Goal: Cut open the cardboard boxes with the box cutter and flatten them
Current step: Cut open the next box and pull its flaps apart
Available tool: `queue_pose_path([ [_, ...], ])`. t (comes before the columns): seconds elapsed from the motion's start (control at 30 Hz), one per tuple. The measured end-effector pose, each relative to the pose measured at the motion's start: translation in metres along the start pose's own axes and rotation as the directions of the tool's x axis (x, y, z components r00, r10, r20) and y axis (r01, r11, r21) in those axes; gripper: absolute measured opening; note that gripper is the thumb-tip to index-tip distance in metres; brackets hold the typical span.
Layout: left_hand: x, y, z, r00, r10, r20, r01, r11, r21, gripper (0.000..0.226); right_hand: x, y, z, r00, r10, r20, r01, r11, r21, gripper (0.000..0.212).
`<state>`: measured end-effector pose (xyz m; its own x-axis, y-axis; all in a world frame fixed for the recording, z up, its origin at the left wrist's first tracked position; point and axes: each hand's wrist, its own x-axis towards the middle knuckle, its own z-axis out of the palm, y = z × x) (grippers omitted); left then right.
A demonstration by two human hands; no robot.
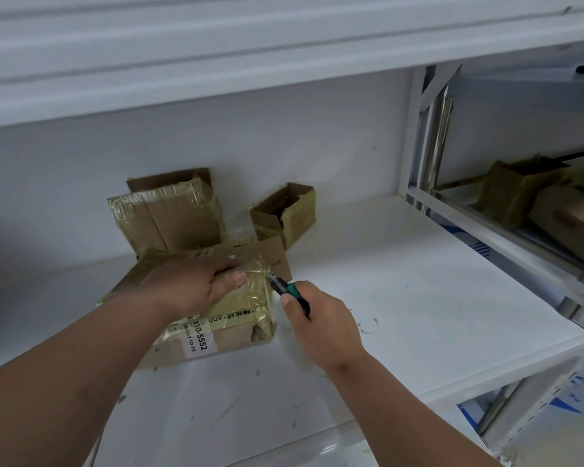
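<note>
The left hand [196, 284] lies flat on the taped box [216, 308], fingers straight, pressing it down on the white shelf [418, 281] near the front edge. The right hand [321, 321] grips the box cutter [285, 288] — its tip touches the tape at the box's right side. Two opened boxes [284, 214] stand behind — against the back wall.

Left hand [196, 284] flat on taped cardboard box [230, 318], fingers straight, pressing down. Right hand [321, 326] gripping green-and-black box cutter [285, 288], tip at box's far right corner, touching the tape. Box on white shelf [418, 281]. Behind it: flattened taped box [169, 214] against wall, small opened box [285, 214] just beside. Tape scraps [368, 326] scattered near right hand.
</note>
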<state>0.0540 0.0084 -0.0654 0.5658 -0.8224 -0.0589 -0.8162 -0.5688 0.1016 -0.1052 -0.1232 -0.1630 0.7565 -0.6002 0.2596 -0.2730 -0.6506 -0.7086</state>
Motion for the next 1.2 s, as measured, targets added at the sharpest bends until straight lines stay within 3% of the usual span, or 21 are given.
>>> queue_pose_path([
  [0.1, 0.001, -0.001, -0.001, 1.000, -0.003, 0.006, 0.003, 1.000, -0.002, 0.064, 0.002, 0.003, 0.001, 1.000, -0.022, -0.016, 0.022, 1.000, -0.020, 0.029],
  [0.2, 0.002, -0.004, -0.002, 1.000, -0.006, 0.023, 0.006, 1.000, 0.004, 0.074, 0.002, 0.008, 0.003, 0.996, -0.086, -0.032, 0.083, 0.993, -0.078, 0.033],
  [0.43, 0.005, -0.008, 0.001, 1.000, -0.008, 0.022, 0.008, 1.000, -0.008, 0.077, 0.005, 0.018, 0.005, 0.975, -0.208, -0.083, 0.193, 0.968, -0.162, 0.067],
  [0.73, 0.002, -0.003, -0.002, 1.000, -0.014, 0.015, 0.014, 0.999, 0.032, 0.062, -0.008, 0.022, 0.006, 0.969, -0.243, -0.046, 0.223, 0.937, -0.270, 0.050],
  [0.83, 0.004, -0.007, -0.001, 1.000, 0.000, 0.028, -0.001, 1.000, 0.020, 0.087, -0.010, 0.023, 0.000, 0.977, -0.210, 0.019, 0.207, 0.941, -0.269, 0.036],
  [0.93, 0.007, -0.010, 0.002, 1.000, -0.006, 0.020, 0.005, 1.000, 0.022, 0.091, -0.014, 0.021, -0.003, 0.982, -0.180, 0.054, 0.188, 0.951, -0.247, 0.024],
  [1.13, 0.005, -0.002, -0.003, 0.999, -0.012, 0.033, 0.011, 1.000, 0.023, 0.083, -0.024, 0.020, -0.007, 0.980, -0.130, 0.151, 0.179, 0.910, -0.375, 0.034],
  [1.2, 0.003, 0.001, -0.004, 0.999, -0.018, 0.038, 0.017, 0.999, 0.030, 0.076, -0.024, 0.019, -0.008, 0.980, -0.098, 0.172, 0.157, 0.915, -0.372, 0.023],
])
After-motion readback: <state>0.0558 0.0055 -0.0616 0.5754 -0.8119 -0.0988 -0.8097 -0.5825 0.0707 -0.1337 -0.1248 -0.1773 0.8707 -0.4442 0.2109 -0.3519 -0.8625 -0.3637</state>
